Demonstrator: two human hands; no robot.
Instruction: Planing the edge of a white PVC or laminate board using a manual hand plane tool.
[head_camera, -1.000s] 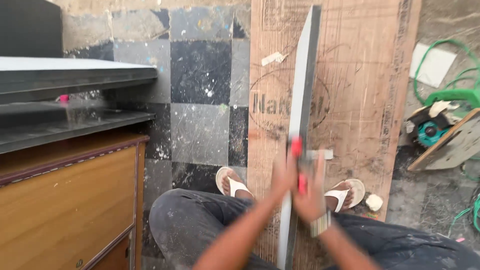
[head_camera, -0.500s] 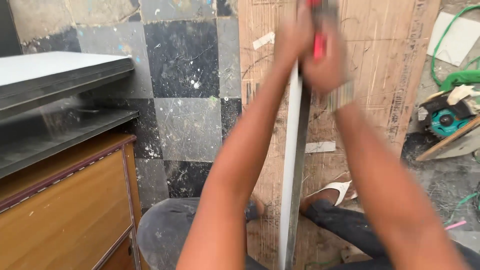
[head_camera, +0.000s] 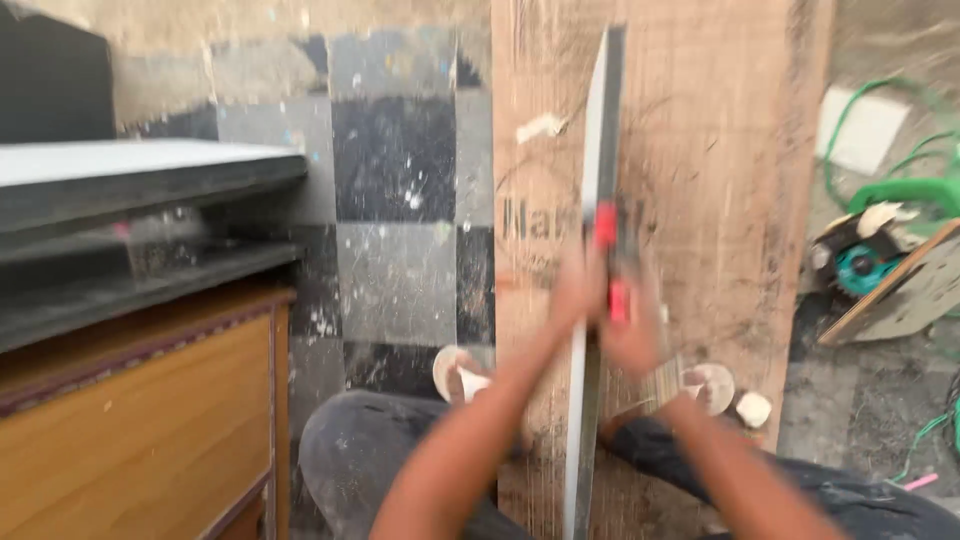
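Hands pressed together around a small red tool (head_camera: 607, 262), left hand (head_camera: 573, 290) and right hand (head_camera: 632, 330) both clamped on it, grip narrow and closed, fingers blurred by motion. Tool riding the top edge of a long grey board (head_camera: 598, 300), stood on its thin edge and running straight away from the body. Compared with half a second ago, pulled well back: arms then stretched far out with the tool near the far end of the board, now bent and drawn close above the knees, much as a second ago. Back-and-forth stroking along that edge, by the look of it, with this instant near the close end of a stroke; kind of tool not clear through the blur.

Under the grey board, a broad plywood sheet (head_camera: 720, 200) lying flat on the floor, dusty and scuffed. Sandalled feet planted on it, left foot (head_camera: 458, 375) and right foot (head_camera: 712, 385), either side of the board. Chequered tile floor (head_camera: 395, 220) to the left, then a wooden cabinet (head_camera: 130, 420) with dark slabs (head_camera: 140, 185) stacked on top. Off to the right, a green hose (head_camera: 900, 185) and a teal power tool (head_camera: 858, 268) beside a leaning offcut.
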